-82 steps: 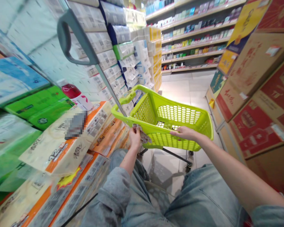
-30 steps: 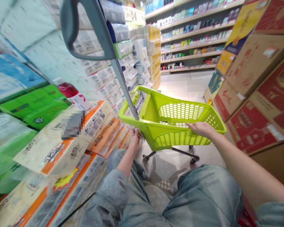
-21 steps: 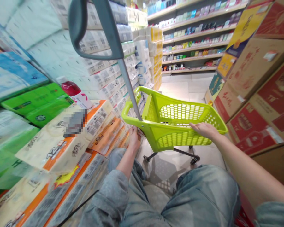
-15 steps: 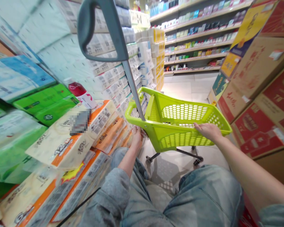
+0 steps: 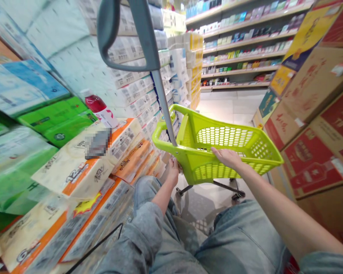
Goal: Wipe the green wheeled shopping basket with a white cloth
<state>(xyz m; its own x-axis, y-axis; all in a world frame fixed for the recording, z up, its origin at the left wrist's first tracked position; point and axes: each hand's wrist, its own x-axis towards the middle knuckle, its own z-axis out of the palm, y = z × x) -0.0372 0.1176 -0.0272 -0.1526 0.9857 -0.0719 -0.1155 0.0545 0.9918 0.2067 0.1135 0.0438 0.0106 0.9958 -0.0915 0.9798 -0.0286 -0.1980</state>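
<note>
A lime-green shopping trolley (image 5: 188,160) with a perforated basket stands side-on in front of my knees. My right hand (image 5: 228,158) lies over the near rim of the basket, thumb on top and fingers mostly hidden around the side. Low at the trolley's rear end, my left hand (image 5: 173,171) is closed beside the green panel. What it pinches, if anything, is too small and blurred to make out. A grey pull handle (image 5: 151,53) on a metal pole rises from the back of the basket.
Stacked tissue packs (image 5: 94,167) line the left, with a red-drink bottle (image 5: 98,108) and a pixelated grey object (image 5: 97,142) on top. Cardboard cartons (image 5: 311,152) rise at the right. Stocked shelves (image 5: 246,49) stand beyond the tiled aisle (image 5: 231,104).
My right hand has slid left along the basket's near rim, toward the pole end. My left hand has shifted slightly right and down, closer against the trolley's rear panel.
</note>
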